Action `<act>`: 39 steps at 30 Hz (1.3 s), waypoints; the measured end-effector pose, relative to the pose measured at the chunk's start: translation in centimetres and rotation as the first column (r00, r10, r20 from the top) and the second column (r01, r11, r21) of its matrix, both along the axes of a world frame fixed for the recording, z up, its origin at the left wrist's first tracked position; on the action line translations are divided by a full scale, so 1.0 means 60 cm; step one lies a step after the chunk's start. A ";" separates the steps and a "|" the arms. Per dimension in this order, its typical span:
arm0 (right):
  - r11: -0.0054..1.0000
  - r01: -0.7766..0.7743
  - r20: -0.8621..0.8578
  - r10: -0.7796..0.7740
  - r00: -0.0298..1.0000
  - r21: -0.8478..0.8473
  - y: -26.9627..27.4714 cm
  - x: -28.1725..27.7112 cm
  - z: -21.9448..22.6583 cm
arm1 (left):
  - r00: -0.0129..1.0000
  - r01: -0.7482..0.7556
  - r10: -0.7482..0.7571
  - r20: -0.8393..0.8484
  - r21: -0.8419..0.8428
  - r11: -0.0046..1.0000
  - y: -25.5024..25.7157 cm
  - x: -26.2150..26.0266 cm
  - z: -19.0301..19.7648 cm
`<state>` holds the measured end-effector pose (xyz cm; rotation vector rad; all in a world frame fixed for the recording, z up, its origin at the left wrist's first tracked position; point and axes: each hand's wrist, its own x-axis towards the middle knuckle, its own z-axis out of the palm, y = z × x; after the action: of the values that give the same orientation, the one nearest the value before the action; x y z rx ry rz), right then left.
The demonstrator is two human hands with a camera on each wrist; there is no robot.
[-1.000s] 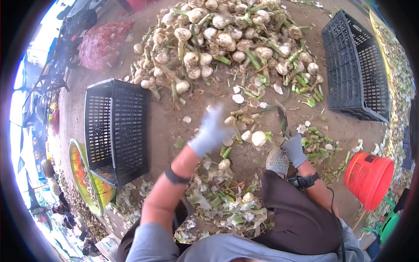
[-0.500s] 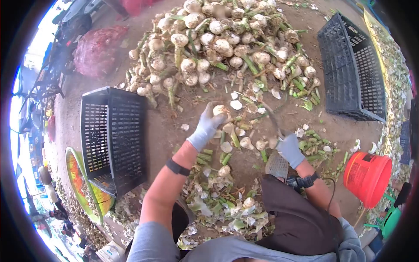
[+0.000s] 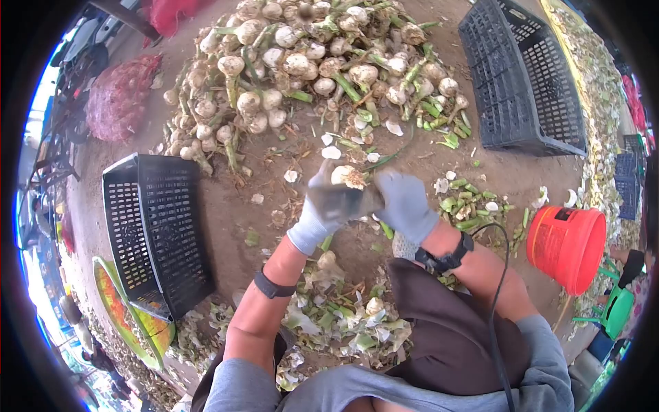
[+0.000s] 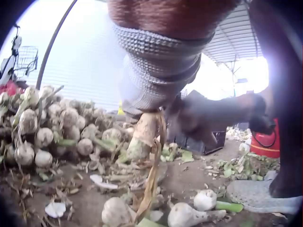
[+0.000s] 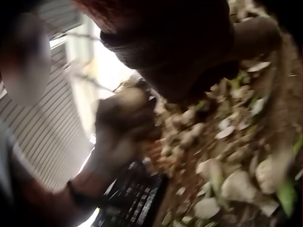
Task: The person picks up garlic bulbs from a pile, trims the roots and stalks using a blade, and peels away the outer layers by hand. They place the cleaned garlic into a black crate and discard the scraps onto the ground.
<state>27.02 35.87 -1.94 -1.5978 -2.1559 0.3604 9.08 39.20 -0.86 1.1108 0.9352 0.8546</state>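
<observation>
My gloved left hand [image 3: 321, 209] grips a garlic bulb [image 3: 347, 176] with its root end up, above the dirt floor. In the left wrist view the bulb's stalk [image 4: 143, 137] hangs below the glove. My gloved right hand [image 3: 405, 204] is pressed close to the left and grips a knife whose grey blade [image 3: 341, 202] shows blurred under the bulb. The right wrist view is blurred; it shows the left hand [image 5: 124, 124] around the bulb. A big pile of untrimmed garlic [image 3: 309, 62] lies just beyond both hands.
One black plastic crate [image 3: 158, 233] lies on its side at the left, another [image 3: 522, 82] at the upper right. An orange bucket [image 3: 566, 247] stands at the right. Peelings and cut stalks [image 3: 343, 316] lie by my knees. A red mesh sack [image 3: 120, 96] lies far left.
My left hand picked a bulb off the ground and lifted it. My right hand swung left with the knife and now meets the left hand at the bulb.
</observation>
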 end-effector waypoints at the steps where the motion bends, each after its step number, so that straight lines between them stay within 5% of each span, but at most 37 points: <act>1: 1.000 0.010 0.007 -0.010 1.000 -0.005 0.022 0.031 -0.021 | 0.966 0.049 0.012 -0.257 0.230 0.972 -0.007 0.000 0.040; 3: 0.825 0.347 0.217 -0.276 0.936 -0.447 0.052 0.110 -0.070 | 0.921 0.214 0.004 -0.389 0.516 0.829 -0.029 -0.001 0.084; 5: 0.815 0.360 0.131 -0.339 0.932 -0.454 0.033 0.101 -0.072 | 0.943 0.163 0.032 -0.330 0.544 0.823 -0.025 -0.001 0.098; 7: 0.810 0.371 0.052 -0.392 0.919 -0.455 0.015 0.098 -0.065 | 0.693 0.329 0.269 -0.669 0.625 0.708 -0.012 -0.006 0.096; 9: 0.896 0.211 -0.176 -0.298 0.938 -0.390 -0.006 0.078 -0.060 | 0.701 0.255 0.298 -0.648 0.618 0.744 -0.014 -0.009 0.074; 11: 0.906 0.242 -0.309 -0.354 0.883 -0.347 -0.030 0.052 -0.025 | 0.847 -0.093 0.332 -0.416 0.499 0.862 -0.018 -0.015 0.044; 12: 0.929 0.162 -0.495 -0.318 0.809 -0.333 -0.034 0.041 0.010 | 0.940 -0.292 0.319 -0.124 0.199 0.936 -0.029 -0.007 0.025; 13: 0.950 0.076 -0.659 -0.265 0.704 -0.301 -0.032 0.033 0.026 | 0.939 -0.320 0.331 0.099 -0.113 0.941 -0.049 0.016 0.088; 14: 0.969 0.057 -0.479 -0.171 0.861 -0.242 -0.035 0.052 -0.002 | 0.959 -0.232 0.251 0.135 -0.140 0.963 -0.064 0.023 0.104; 15: 0.898 -0.011 -0.671 -0.321 0.669 -0.440 -0.035 0.065 -0.052 | 0.971 -0.134 0.162 0.177 -0.159 0.978 -0.069 0.020 0.113; 16: 0.894 0.130 -0.314 -0.282 0.907 -0.428 -0.042 0.120 -0.172 | 0.976 0.052 -0.023 0.217 -0.130 0.990 -0.063 0.003 0.113; 17: 0.867 0.211 -0.259 -0.354 0.899 -0.451 -0.045 0.125 -0.144 | 0.947 0.237 -0.209 0.244 -0.090 0.967 -0.049 -0.016 0.102; 18: 0.828 0.288 -0.200 -0.423 0.884 -0.481 -0.055 0.128 -0.117 | 0.932 0.361 -0.363 -0.002 0.129 0.924 -0.024 -0.036 0.038; 19: 0.789 0.350 -0.245 -0.520 0.819 -0.504 -0.070 0.151 -0.173 | 0.956 0.258 -0.244 -0.164 0.073 0.963 -0.004 -0.069 0.031; 20: 0.781 0.311 -0.342 -0.543 0.767 -0.542 -0.074 0.142 -0.152 | 0.930 0.004 -0.025 -0.365 -0.058 0.998 0.031 -0.102 0.001; 21: 0.779 0.268 -0.436 -0.559 0.706 -0.566 -0.067 0.133 -0.122 | 0.707 -0.288 0.146 -0.692 -0.094 0.953 0.081 -0.135 -0.013; 22: 0.785 0.263 -0.442 -0.552 0.707 -0.560 -0.058 0.129 -0.120 | 0.310 -0.542 0.345 -0.886 0.133 0.830 0.128 -0.180 -0.079; 23: 0.733 0.253 -0.438 -0.606 0.664 -0.631 -0.052 0.126 -0.117 | -0.218 -0.438 0.455 -0.863 0.503 0.745 0.179 -0.244 -0.174; 25: 0.681 0.238 -0.430 -0.654 0.622 -0.692 -0.041 0.122 -0.116 | 0.186 -0.668 0.166 -0.968 -0.001 0.744 0.220 -0.277 -0.107; 28: 0.677 0.226 -0.399 -0.634 0.662 -0.700 -0.033 0.109 -0.113 | 0.213 -0.665 0.268 -0.940 0.062 0.744 0.217 -0.268 -0.162; 29: 0.694 0.210 -0.424 -0.620 0.660 -0.689 -0.030 0.101 -0.100 | 0.071 -0.564 0.186 -0.980 0.115 0.818 0.202 -0.251 -0.162; 31: 0.703 0.197 -0.442 -0.613 0.655 -0.683 -0.035 0.099 -0.100 | 0.182 -0.506 0.255 -0.950 0.132 0.852 0.136 -0.234 -0.174; 35: 0.672 0.202 -0.415 -0.636 0.651 -0.713 -0.043 0.101 -0.112 | 0.268 -0.472 0.052 -0.962 -0.084 0.877 -0.012 -0.200 -0.153; 36: 0.708 0.183 -0.444 -0.600 0.666 -0.682 -0.057 0.102 -0.120 | 0.253 -0.454 0.239 -0.937 0.103 0.885 -0.060 -0.203 -0.157; 37: 0.747 0.167 -0.476 -0.561 0.677 -0.643 -0.065 0.103 -0.125 | 0.251 -0.457 0.235 -0.939 0.099 0.884 -0.073 -0.208 -0.167; 39: 0.726 0.177 -0.466 -0.588 0.662 -0.665 -0.071 0.096 -0.121 | 0.255 -0.508 0.544 -0.800 0.367 0.779 -0.078 -0.204 -0.139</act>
<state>32.75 31.62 -9.19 -1.8145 -1.1323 1.3037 -3.16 34.50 -9.22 1.2923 2.3317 0.7797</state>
